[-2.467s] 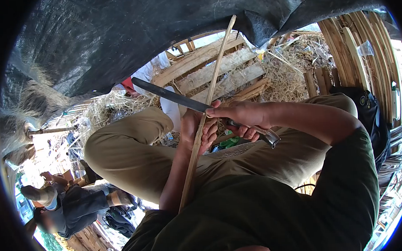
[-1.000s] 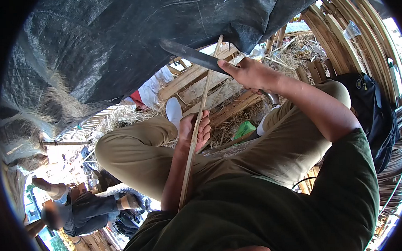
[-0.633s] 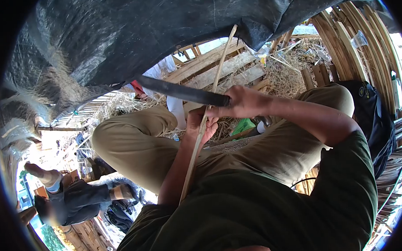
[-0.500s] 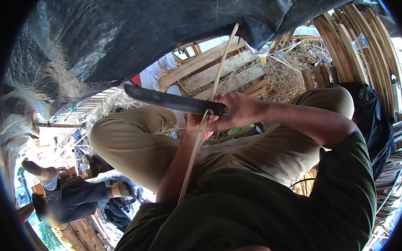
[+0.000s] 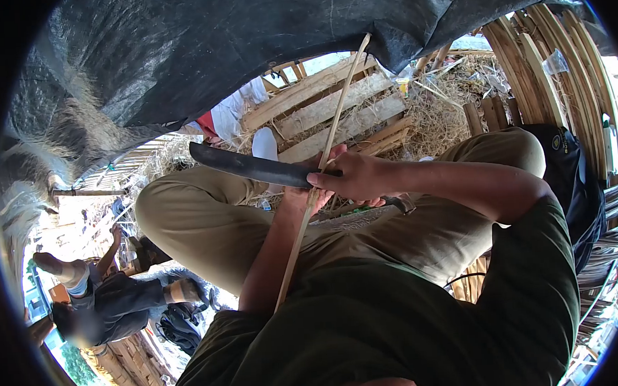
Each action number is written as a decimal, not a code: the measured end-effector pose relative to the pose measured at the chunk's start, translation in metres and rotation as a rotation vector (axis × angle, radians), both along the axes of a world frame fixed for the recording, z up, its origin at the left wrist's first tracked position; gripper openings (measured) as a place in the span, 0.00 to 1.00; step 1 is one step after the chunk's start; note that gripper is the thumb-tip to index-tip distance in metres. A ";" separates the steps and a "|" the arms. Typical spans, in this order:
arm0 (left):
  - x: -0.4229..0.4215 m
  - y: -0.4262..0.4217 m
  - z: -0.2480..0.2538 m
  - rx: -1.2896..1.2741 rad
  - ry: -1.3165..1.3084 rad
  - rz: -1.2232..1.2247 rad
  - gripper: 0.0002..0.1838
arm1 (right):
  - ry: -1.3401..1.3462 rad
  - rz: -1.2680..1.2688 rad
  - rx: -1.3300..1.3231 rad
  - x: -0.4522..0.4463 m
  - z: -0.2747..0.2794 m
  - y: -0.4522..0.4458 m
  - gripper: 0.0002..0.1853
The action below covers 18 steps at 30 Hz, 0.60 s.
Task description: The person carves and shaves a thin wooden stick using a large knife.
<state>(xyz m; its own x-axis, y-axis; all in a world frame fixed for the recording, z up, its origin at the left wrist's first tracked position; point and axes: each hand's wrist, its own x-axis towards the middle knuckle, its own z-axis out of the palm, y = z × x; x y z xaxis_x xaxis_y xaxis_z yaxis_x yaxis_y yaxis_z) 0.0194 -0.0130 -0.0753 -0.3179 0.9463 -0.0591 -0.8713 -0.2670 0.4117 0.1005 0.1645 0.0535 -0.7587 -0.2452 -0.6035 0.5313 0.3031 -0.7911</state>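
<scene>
Wooden strip (image 5: 340, 109) held at centre by the left hand (image 5: 298, 197), crossed by the knife (image 5: 249, 166), gripped in the right hand (image 5: 356, 177), tip towards 10 o'clock; black bag (image 5: 567, 188) at 3 o'clock, emblem (image 5: 556, 143) unreadable.

The ground (image 5: 418, 127) is strewn with tan, dry, straw-like shavings (image 5: 443, 99) on both sides of several long, flat, pale wooden planks (image 5: 312, 114) lying side by side.
</scene>
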 end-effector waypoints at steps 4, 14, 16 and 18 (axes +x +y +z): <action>0.010 0.007 0.030 -0.191 0.103 0.060 0.40 | -0.275 -0.033 -0.186 0.000 0.003 -0.001 0.35; 0.005 0.007 0.022 -0.175 0.263 0.128 0.35 | -0.490 0.032 -0.759 0.007 0.003 -0.003 0.38; 0.017 0.010 0.043 -0.291 0.104 0.135 0.28 | -0.278 -0.042 -0.541 0.001 0.009 0.007 0.39; 0.003 0.010 0.034 -0.253 -0.103 0.015 0.23 | -0.087 -0.071 -0.328 -0.009 0.024 0.032 0.39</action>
